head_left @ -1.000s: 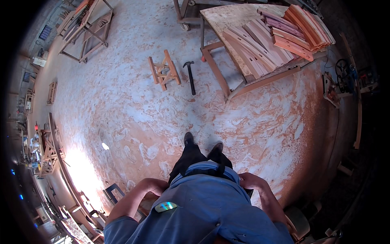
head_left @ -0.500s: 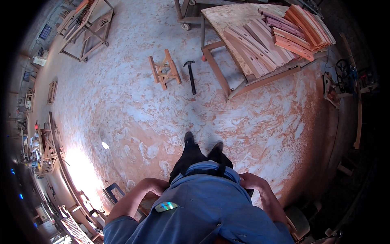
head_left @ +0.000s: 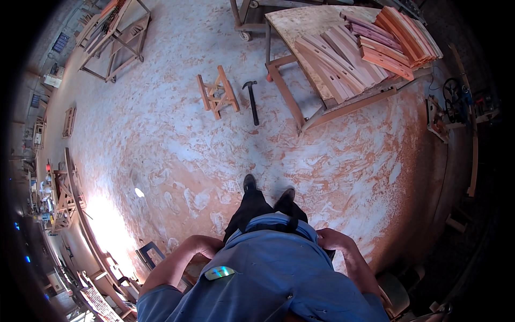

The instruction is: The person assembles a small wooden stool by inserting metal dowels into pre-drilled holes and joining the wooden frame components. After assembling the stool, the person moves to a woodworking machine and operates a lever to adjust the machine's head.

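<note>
My left hand (head_left: pixel 211 246) hangs beside my left hip, its fingers hidden behind my blue shirt (head_left: pixel 268 268). On the other side, my right hand (head_left: pixel 328 238) rests at my right hip, with its fingers out of sight too. I cannot make out anything held in either one. Ahead of my shoes on the dusty floor (head_left: pixel 225 155) lies a claw hammer (head_left: pixel 252 103) with a dark handle. Just left of it stands a small wooden frame (head_left: pixel 218 94) with crossed pieces, apart from the hammer.
A table (head_left: pixel 292 24) on a metal frame at the far right bears light boards (head_left: pixel 338 61) and reddish wooden pieces (head_left: pixel 402 40). At the far left is a wheeled metal rack (head_left: pixel 115 45). Wooden pieces and clutter line the left side; machinery with a wheel (head_left: pixel 453 91) stands right.
</note>
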Available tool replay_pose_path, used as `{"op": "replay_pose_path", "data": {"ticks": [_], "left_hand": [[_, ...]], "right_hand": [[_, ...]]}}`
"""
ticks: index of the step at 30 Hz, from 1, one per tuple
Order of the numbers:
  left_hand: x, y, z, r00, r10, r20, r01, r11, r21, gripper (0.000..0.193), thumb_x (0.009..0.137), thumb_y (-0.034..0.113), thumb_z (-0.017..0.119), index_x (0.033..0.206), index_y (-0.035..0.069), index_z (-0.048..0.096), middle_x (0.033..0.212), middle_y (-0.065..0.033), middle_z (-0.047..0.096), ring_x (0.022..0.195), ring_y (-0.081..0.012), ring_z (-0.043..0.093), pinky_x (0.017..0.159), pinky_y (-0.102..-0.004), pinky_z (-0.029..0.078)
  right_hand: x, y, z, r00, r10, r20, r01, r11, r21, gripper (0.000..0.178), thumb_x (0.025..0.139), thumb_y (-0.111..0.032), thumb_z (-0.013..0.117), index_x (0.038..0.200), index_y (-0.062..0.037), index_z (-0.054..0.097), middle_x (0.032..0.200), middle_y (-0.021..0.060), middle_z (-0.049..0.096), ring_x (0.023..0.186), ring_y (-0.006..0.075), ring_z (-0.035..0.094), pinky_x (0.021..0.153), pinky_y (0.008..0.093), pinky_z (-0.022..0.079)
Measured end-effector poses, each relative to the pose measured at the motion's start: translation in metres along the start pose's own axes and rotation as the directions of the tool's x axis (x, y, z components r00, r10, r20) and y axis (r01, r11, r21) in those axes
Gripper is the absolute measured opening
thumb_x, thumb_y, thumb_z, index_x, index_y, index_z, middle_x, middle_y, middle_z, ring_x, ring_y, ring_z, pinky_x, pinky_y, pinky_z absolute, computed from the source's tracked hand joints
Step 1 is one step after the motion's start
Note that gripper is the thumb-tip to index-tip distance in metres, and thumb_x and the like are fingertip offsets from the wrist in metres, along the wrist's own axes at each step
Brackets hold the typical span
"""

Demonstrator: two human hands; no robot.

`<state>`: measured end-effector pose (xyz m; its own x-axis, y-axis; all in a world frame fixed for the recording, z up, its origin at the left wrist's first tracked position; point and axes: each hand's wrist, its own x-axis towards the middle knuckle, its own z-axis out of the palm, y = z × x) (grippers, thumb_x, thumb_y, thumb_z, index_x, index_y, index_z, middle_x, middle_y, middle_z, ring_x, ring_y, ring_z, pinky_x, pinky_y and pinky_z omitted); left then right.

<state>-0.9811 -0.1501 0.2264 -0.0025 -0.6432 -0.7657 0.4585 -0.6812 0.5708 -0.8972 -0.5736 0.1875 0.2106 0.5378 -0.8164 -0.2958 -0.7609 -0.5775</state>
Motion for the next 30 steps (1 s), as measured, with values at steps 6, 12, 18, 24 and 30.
{"op": "replay_pose_path", "data": {"ticks": [6,12,18,24,30], "left_hand": [[0.006,-0.007,-0.002,0.998,-0.026,0.052,0.027,0.999,-0.017,0.054,0.083,0.029,0.069,0.127,0.002,0.056,0.126,-0.0152,0.061,0.114,-0.023,0.056,0.096,-0.0341,0.043],[0.021,-0.029,0.003,0.999,-0.011,0.052,0.012,1.0,-0.026,0.051,0.082,0.027,0.069,0.125,0.002,0.058,0.122,-0.0148,0.063,0.111,-0.0225,0.057,0.095,-0.0341,0.043],[0.015,-0.017,-0.001,0.999,0.012,0.044,-0.01,0.999,-0.045,0.051,0.082,0.027,0.069,0.125,0.002,0.058,0.123,-0.0146,0.063,0.111,-0.0225,0.057,0.096,-0.0338,0.043],[0.013,-0.013,0.0,1.0,0.027,0.005,-0.027,0.998,-0.05,0.043,0.085,0.017,0.066,0.123,-0.001,0.059,0.121,-0.0113,0.064,0.108,-0.0165,0.055,0.093,-0.0309,0.045],[0.015,-0.018,-0.002,1.0,0.007,0.022,-0.006,0.999,-0.046,0.049,0.084,0.024,0.067,0.126,0.002,0.057,0.124,-0.0139,0.062,0.112,-0.0219,0.056,0.096,-0.033,0.043]], "right_hand": [[0.002,0.006,0.001,1.0,-0.027,-0.003,0.027,1.0,0.009,0.041,0.085,-0.03,0.056,0.116,-0.0035,0.062,0.091,0.0149,0.069,0.078,0.0219,0.067,0.075,0.0341,0.051],[0.003,0.009,0.001,0.999,-0.036,-0.003,0.037,0.999,0.026,0.038,0.085,-0.028,0.055,0.112,-0.0024,0.063,0.088,0.0135,0.069,0.075,0.0209,0.067,0.072,0.0332,0.051],[0.006,0.016,0.001,0.999,-0.05,-0.021,0.051,0.998,0.027,0.04,0.084,-0.031,0.056,0.11,-0.0014,0.063,0.086,0.0135,0.069,0.075,0.0208,0.067,0.071,0.0336,0.052],[0.009,0.019,0.0,0.999,-0.043,-0.002,0.043,0.998,0.036,0.042,0.083,-0.033,0.057,0.109,-0.001,0.063,0.086,0.0138,0.069,0.075,0.0207,0.067,0.07,0.0333,0.051],[0.008,0.013,-0.003,1.0,-0.007,0.006,0.007,0.998,0.057,0.04,0.083,-0.032,0.057,0.108,-0.0003,0.063,0.086,0.0141,0.068,0.076,0.0217,0.067,0.071,0.0333,0.051]]}}
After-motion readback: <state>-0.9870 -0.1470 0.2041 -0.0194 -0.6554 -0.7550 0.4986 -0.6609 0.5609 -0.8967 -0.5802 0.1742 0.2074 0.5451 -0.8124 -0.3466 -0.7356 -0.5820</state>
